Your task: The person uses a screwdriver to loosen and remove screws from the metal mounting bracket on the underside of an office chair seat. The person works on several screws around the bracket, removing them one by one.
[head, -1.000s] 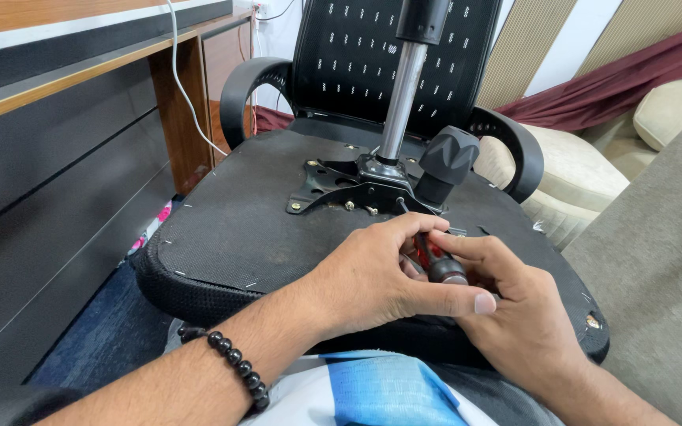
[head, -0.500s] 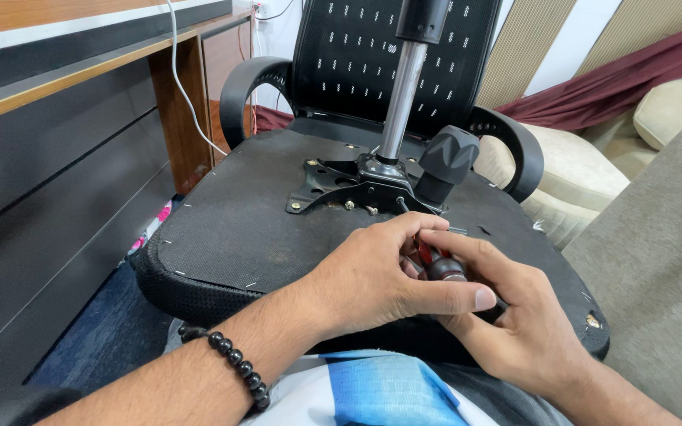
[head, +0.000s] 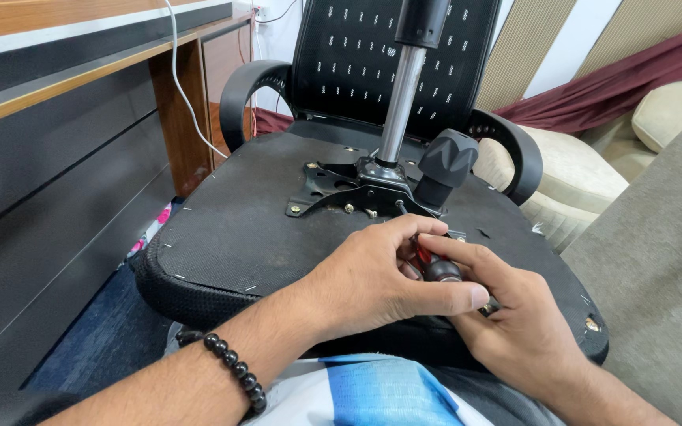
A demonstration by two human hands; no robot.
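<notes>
An office chair lies tipped over with the black underside of its seat (head: pixel 238 229) facing me. A black metal mounting plate (head: pixel 341 193) with brass bolts sits at its middle, a chrome gas cylinder (head: pixel 401 95) rising from it, a black knob (head: pixel 445 162) beside it. A red and black screwdriver (head: pixel 434 264) points at the plate's near edge. My left hand (head: pixel 372 280) wraps the handle from the left, thumb across its end. My right hand (head: pixel 507 315) grips it from the right. Its tip is hidden by my fingers.
A wooden desk with dark panels (head: pixel 57 134) stands on the left, a white cable (head: pixel 187 87) hanging down it. The chair's mesh back (head: pixel 357 55) and armrests (head: pixel 242 87) lie beyond. A grey sofa (head: pixel 657 260) and beige cushions (head: pixel 665 110) fill the right.
Both hands have stayed on the screwdriver; the right hand's fingers have shifted slightly around the handle. The view has tilted a little.
</notes>
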